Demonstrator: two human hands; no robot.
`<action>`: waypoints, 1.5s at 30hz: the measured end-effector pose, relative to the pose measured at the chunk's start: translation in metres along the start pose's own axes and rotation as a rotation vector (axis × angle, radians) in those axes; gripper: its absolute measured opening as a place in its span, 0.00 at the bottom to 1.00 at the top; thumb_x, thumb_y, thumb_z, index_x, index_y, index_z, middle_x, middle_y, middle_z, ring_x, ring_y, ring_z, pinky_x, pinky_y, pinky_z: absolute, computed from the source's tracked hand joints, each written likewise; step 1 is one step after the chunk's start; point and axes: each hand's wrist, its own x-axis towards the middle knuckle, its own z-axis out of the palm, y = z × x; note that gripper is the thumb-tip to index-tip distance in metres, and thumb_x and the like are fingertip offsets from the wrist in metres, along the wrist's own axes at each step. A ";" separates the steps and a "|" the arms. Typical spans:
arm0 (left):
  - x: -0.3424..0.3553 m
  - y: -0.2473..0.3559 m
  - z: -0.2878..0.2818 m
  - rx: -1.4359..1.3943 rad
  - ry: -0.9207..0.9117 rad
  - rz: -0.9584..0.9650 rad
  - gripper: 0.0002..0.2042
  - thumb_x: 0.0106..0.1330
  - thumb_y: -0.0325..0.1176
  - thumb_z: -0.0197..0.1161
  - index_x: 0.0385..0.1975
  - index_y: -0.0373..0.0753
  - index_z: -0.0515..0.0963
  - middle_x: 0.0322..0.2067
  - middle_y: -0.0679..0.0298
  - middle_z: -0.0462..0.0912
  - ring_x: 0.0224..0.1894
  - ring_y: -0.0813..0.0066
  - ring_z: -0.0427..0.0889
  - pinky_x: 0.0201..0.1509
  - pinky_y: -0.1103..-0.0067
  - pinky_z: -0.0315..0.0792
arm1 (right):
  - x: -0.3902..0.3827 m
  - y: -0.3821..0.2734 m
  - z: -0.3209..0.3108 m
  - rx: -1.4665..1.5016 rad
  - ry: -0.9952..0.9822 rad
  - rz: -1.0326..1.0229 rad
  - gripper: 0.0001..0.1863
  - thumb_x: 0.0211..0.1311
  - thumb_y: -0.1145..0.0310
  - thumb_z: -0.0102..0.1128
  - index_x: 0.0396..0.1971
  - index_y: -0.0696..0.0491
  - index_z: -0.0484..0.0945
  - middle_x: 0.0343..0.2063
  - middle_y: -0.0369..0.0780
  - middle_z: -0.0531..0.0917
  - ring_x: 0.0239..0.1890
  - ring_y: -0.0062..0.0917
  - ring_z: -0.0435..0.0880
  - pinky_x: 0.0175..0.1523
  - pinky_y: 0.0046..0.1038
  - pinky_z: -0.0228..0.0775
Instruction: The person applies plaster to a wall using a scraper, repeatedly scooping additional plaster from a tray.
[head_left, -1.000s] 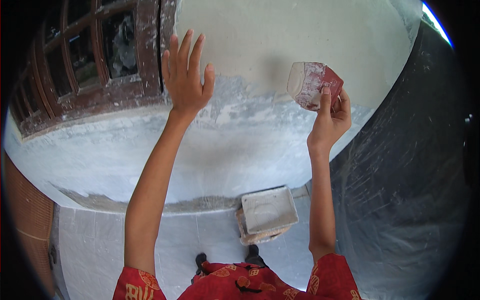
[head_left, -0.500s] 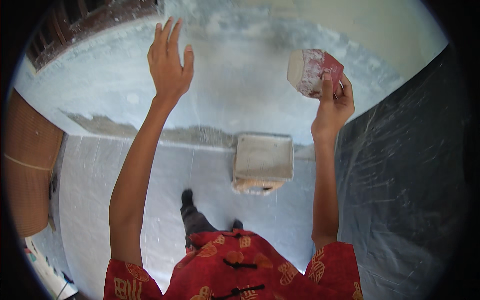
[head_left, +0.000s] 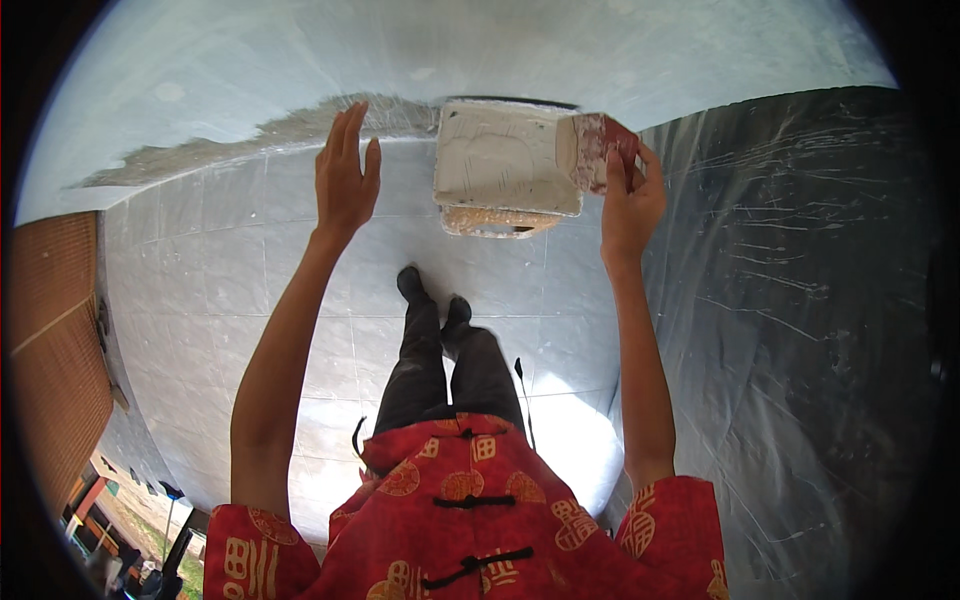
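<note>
My right hand (head_left: 632, 200) grips a red, plaster-smeared hand scraper (head_left: 592, 150) over the right end of a pale rectangular tray (head_left: 495, 150); whether it touches the tray I cannot tell. The tray, coated with cream paste, sits on a speckled, worn stand (head_left: 500, 222) at the foot of the wall. My left hand (head_left: 345, 185) is held open to the left of the tray, fingers stretched out and holding nothing.
A pale, patchy wall (head_left: 260, 80) spans the top. Grey tiles (head_left: 220, 300) lie around my feet. A dark, paint-streaked sheet (head_left: 770, 330) covers the right side. A brown woven panel (head_left: 55, 340) stands left, with small clutter (head_left: 110, 530) beyond it at lower left.
The view has tilted down from the window and upper wall to the floor. The scraper in my right hand has come down to the tray, and my left hand has lowered, still open.
</note>
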 end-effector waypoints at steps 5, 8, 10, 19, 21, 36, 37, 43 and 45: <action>-0.047 -0.014 0.067 -0.181 -0.162 -0.184 0.21 0.71 0.36 0.47 0.62 0.38 0.62 0.60 0.52 0.68 0.63 0.52 0.65 0.62 0.63 0.62 | -0.017 0.068 -0.002 -0.193 -0.026 0.035 0.13 0.63 0.72 0.58 0.47 0.60 0.76 0.32 0.42 0.84 0.34 0.16 0.81 0.39 0.20 0.72; -0.082 -0.021 0.104 -0.226 -0.234 -0.289 0.21 0.71 0.37 0.46 0.62 0.36 0.61 0.60 0.49 0.67 0.60 0.48 0.69 0.60 0.63 0.66 | -0.021 0.111 0.013 -0.267 -0.092 0.023 0.13 0.63 0.73 0.58 0.46 0.60 0.77 0.35 0.42 0.84 0.37 0.18 0.82 0.42 0.20 0.73; -0.105 -0.026 0.125 -0.241 -0.337 -0.415 0.22 0.72 0.39 0.46 0.63 0.37 0.59 0.61 0.49 0.65 0.59 0.47 0.69 0.60 0.63 0.66 | -0.020 0.140 0.025 -0.283 -0.150 0.019 0.12 0.63 0.74 0.58 0.46 0.59 0.78 0.36 0.42 0.84 0.39 0.20 0.83 0.44 0.21 0.73; -0.155 -0.050 0.209 -0.381 -0.414 -0.750 0.24 0.74 0.42 0.42 0.66 0.36 0.56 0.58 0.43 0.68 0.62 0.46 0.65 0.64 0.65 0.61 | -0.010 0.235 0.088 -0.328 -0.481 -0.072 0.10 0.64 0.75 0.54 0.44 0.58 0.78 0.35 0.47 0.84 0.39 0.34 0.85 0.45 0.29 0.75; -0.154 -0.046 0.220 -0.468 -0.414 -0.848 0.25 0.75 0.44 0.41 0.66 0.36 0.55 0.50 0.44 0.75 0.56 0.52 0.74 0.60 0.69 0.64 | -0.002 0.251 0.098 -0.338 -0.508 -0.096 0.10 0.63 0.76 0.54 0.43 0.58 0.78 0.35 0.46 0.84 0.39 0.35 0.85 0.44 0.29 0.75; -0.183 -0.061 0.274 -0.760 -0.343 -0.994 0.21 0.74 0.42 0.45 0.62 0.40 0.65 0.38 0.54 0.83 0.41 0.70 0.80 0.49 0.77 0.69 | 0.035 0.284 0.181 -0.393 -0.540 -0.378 0.08 0.61 0.76 0.55 0.39 0.53 0.79 0.29 0.43 0.84 0.29 0.38 0.83 0.32 0.32 0.74; -0.183 -0.062 0.276 -0.763 -0.341 -0.995 0.21 0.74 0.42 0.45 0.62 0.40 0.65 0.38 0.54 0.83 0.41 0.70 0.80 0.49 0.77 0.69 | 0.036 0.284 0.185 -0.407 -0.546 -0.388 0.08 0.61 0.75 0.55 0.39 0.52 0.79 0.29 0.43 0.84 0.28 0.38 0.83 0.32 0.32 0.74; -0.186 -0.066 0.278 -0.852 -0.271 -0.997 0.20 0.73 0.42 0.47 0.60 0.40 0.68 0.38 0.54 0.84 0.41 0.72 0.81 0.46 0.79 0.70 | 0.028 0.287 0.204 -0.406 -0.548 -0.456 0.08 0.61 0.74 0.56 0.40 0.49 0.79 0.28 0.41 0.84 0.29 0.35 0.83 0.33 0.33 0.74; -0.184 -0.066 0.275 -0.838 -0.311 -1.017 0.19 0.73 0.41 0.47 0.60 0.41 0.69 0.37 0.55 0.84 0.40 0.72 0.81 0.46 0.79 0.70 | 0.026 0.288 0.206 -0.425 -0.553 -0.468 0.08 0.61 0.74 0.56 0.39 0.49 0.79 0.28 0.40 0.84 0.30 0.35 0.83 0.33 0.33 0.74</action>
